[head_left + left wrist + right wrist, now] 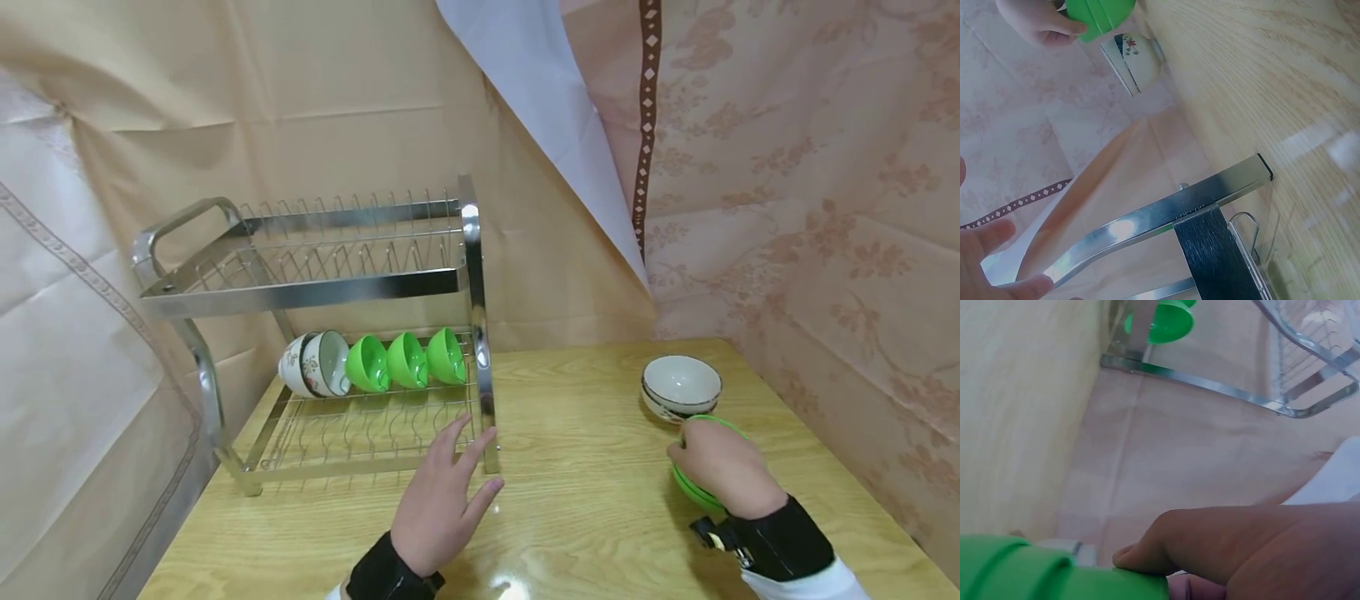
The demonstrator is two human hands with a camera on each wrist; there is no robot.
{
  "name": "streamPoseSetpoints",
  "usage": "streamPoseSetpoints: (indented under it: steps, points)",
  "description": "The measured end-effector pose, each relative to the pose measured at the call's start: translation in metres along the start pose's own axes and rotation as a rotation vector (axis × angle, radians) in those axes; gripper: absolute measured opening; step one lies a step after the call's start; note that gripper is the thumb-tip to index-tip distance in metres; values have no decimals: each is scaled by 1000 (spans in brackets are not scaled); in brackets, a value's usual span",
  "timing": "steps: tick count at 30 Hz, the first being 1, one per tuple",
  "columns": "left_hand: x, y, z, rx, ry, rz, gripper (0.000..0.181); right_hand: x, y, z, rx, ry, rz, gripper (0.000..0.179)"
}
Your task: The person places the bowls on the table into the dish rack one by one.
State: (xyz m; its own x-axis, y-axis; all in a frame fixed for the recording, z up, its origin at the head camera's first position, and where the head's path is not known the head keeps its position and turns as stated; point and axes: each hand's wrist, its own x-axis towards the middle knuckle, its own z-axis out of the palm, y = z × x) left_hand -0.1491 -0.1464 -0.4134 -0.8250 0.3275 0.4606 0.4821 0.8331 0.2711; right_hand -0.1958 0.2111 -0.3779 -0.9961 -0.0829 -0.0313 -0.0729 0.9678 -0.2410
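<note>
Dish rack [315,294]: standing on the wooden table [570,500] at the left, wired in rows on both tiers, presumably so as to prop dishes on edge.
Flowered bowls [328,364]: tipped sideways at the left end of the lower tier [337,468], nested together, probably to save room and let water run out.
Racked green bowls [407,361]: lined up beside the flowered ones, likewise on edge, opening rightward, likely braced by the wires against rolling.
Left hand [438,512]: spread loosely, gripping nothing, near the rack's right front corner; touching or not, cannot tell.
White bowl stack [682,383]: sitting upright on the table's right side, nested, likely for steadiness.
Held green bowl [699,493]: just in front of the stack, partly hidden; single or nested, resting or lifted, cannot tell.
Right hand [723,467]: curled over the green rim, pinching the wall, apparently for a firm grasp with the base left free.
</note>
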Motion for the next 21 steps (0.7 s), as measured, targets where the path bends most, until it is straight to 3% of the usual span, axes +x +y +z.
streamPoseSetpoints:
  steps: [3,7,9,12,15,18,21]
  points:
    - [0,0,0,7,13,0,56,-7,-3,-6,4,58,-5,28]
    - [0,0,-1,19,34,0,57,-18,-10,-13,19,196,-58,30]
    - [0,0,-1,16,39,-6,57,-23,-17,-15,4,285,-118,30]
    - [0,1,-2,-41,34,-49,59,-29,-30,-15,-44,435,-270,21]
    - [0,2,-4,-194,-4,-138,61,-34,-46,-10,-49,553,-443,12]
    - [1,3,-7,-455,-74,-233,62,-36,-64,2,-4,612,-630,15]
    - [2,2,-8,-754,-142,-295,60,-39,-83,19,42,615,-824,17]
